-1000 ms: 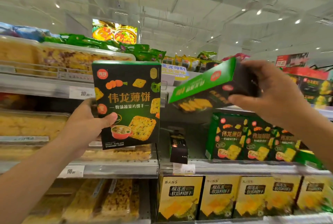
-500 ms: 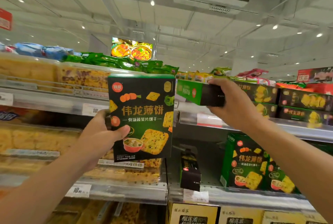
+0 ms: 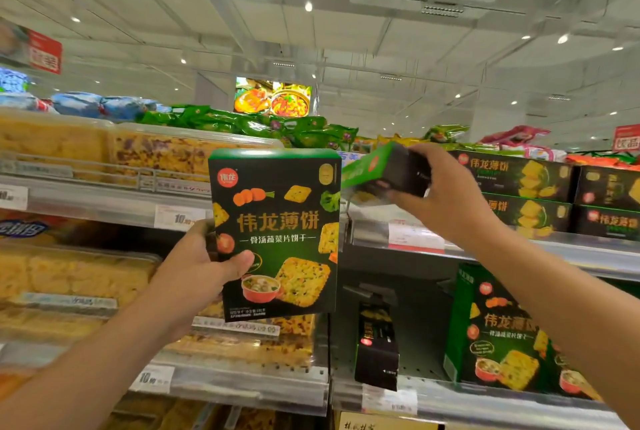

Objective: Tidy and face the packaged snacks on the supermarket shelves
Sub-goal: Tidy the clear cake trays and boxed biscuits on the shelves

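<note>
My left hand [image 3: 197,273] grips a dark green cracker box [image 3: 277,235] upright by its left edge, front face toward me. My right hand [image 3: 440,197] holds a second green box [image 3: 377,170] lying flat, its dark end in my fingers, over the front edge of the upper right shelf [image 3: 519,249]. To the right of that box, matching boxes [image 3: 519,187] lie stacked in two layers. More of the same boxes [image 3: 498,332] stand on the shelf below, and one narrow dark box [image 3: 375,346] stands alone with its side facing out.
Clear tubs of yellow biscuits [image 3: 104,149] fill the left shelves behind price strips [image 3: 180,216]. Green and blue snack bags [image 3: 242,121] lie on top of the shelving. Open shelf floor lies between the lone dark box and the standing green boxes.
The view has tilted upward. My right hand has carried the flat box up and rightward toward the stacked boxes on the upper shelf. My left hand keeps its box upright.
</note>
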The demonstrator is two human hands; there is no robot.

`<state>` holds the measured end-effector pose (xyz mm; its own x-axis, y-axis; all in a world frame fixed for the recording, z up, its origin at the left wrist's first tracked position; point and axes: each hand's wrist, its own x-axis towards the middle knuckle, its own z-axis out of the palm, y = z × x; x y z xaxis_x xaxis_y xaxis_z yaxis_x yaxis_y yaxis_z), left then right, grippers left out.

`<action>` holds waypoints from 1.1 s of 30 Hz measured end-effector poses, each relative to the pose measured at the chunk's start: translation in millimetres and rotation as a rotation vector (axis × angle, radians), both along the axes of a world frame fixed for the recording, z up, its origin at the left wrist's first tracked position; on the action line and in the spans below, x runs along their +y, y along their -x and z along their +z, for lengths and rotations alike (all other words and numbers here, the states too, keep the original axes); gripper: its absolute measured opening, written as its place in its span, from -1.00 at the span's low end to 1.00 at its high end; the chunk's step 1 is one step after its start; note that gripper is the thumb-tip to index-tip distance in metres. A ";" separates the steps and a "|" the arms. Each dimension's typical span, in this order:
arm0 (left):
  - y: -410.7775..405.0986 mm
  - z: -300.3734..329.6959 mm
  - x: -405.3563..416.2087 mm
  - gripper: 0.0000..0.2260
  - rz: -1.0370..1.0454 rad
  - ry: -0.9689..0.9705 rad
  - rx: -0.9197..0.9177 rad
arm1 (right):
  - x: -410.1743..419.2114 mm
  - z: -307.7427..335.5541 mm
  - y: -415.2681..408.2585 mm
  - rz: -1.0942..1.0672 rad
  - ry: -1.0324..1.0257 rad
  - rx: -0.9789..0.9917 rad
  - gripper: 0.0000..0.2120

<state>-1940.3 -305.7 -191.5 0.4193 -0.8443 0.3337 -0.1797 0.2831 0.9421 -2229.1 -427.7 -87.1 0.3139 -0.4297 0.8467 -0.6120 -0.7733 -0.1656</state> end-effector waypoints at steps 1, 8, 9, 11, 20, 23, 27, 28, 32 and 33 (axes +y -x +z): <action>1.4 0.5 -0.7 -0.66 -0.007 -0.004 -0.002 | -4.5 5.4 0.6 0.019 -0.039 -0.063 -0.39; 4.1 2.5 -7.7 -0.67 0.004 0.010 -0.002 | -19.8 44.4 -3.6 0.097 -0.062 -0.133 -0.33; 4.0 2.5 -8.3 -0.68 0.006 0.014 -0.001 | -20.9 51.5 -4.0 0.113 -0.106 -0.165 -0.32; 3.7 2.2 -9.7 -0.68 0.011 0.022 0.004 | -23.3 64.3 -4.6 0.091 -0.141 -0.168 -0.35; 1.1 -1.9 -12.2 -0.69 0.017 0.015 0.033 | -44.8 93.2 -59.5 -0.051 -0.147 0.313 -0.45; -4.2 -5.2 -10.2 -0.69 0.037 0.013 0.040 | -56.3 80.5 -82.7 -0.018 -0.223 0.422 -0.44; -12.5 -10.4 -8.2 -0.68 0.062 0.012 0.068 | -70.2 56.7 -97.7 -0.019 -0.233 0.607 -0.45; -13.8 -11.7 -8.1 -0.68 0.064 0.011 0.072 | -73.0 51.1 -98.0 -0.030 -0.231 0.658 -0.46; -18.0 -16.1 -8.5 -0.68 0.079 0.008 0.068 | -74.0 55.9 -79.5 -0.016 -0.240 0.632 -0.47; -19.1 -16.7 -9.5 -0.68 0.083 0.010 0.064 | -74.6 61.4 -71.5 -0.023 -0.266 0.628 -0.46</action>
